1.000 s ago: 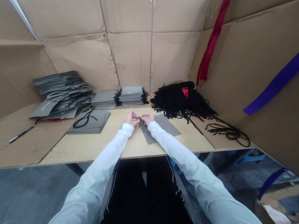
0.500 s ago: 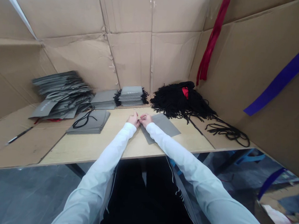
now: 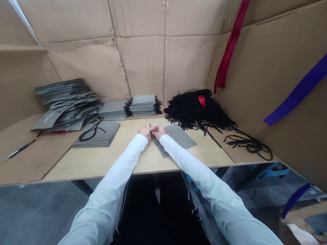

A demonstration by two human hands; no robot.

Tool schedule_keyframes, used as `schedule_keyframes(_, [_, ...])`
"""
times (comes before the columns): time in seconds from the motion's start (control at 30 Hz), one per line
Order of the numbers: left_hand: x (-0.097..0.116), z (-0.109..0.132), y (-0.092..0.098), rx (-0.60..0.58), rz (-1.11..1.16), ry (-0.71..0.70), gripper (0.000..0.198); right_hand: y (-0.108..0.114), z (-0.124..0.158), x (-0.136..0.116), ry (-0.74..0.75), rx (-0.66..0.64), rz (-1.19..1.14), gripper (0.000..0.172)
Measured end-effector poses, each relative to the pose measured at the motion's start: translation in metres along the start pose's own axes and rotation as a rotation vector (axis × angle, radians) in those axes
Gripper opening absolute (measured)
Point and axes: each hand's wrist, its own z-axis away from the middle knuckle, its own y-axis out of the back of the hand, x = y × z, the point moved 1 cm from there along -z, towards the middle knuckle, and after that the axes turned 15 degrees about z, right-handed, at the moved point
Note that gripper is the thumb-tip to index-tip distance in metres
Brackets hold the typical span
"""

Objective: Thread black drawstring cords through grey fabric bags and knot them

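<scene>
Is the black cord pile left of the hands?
No, the pile of black cords lies right of the left hand and right hand, by the cardboard wall.

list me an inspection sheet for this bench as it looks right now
surface: light wooden table, partly covered.
job's things: flat grey bag lying by both hands.
clutter: fanned grey bag pile; low grey stack with a black loop on it; back stack; pen at far left.
hands: left hand and right hand meet at the bag's left corner, fingers drawn together; what they pinch is too small to tell.
cables: nothing seen; only a black cord heap and loose cords on the right.
surroundings: cardboard walls, hanging red ribbon, blue strip.
</scene>
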Motion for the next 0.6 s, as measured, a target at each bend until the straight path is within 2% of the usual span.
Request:
schedule_keyframes(0.13, [0.000, -0.001, -0.002, 0.024, 0.099, 0.021, 0.037, 0.003, 0.004, -0.005, -0.002, -0.002, 0.032, 0.011])
schedule_keyframes(0.3, [-0.003, -0.002, -0.002, 0.110, 0.591, 0.119, 0.022, 0.001, 0.004, -0.007, 0.022, -0.029, 0.044, 0.010])
schedule_keyframes(0.43, [-0.002, 0.000, 0.001, 0.146, 0.666, 0.136, 0.017, -0.006, -0.001, 0.001, 0.062, -0.039, 0.022, 0.007])
schedule_keyframes(0.6, [-0.004, 0.005, 0.007, 0.153, 0.751, 0.159, 0.023, -0.011, -0.005, 0.008, 0.053, -0.013, 0.071, 0.006])
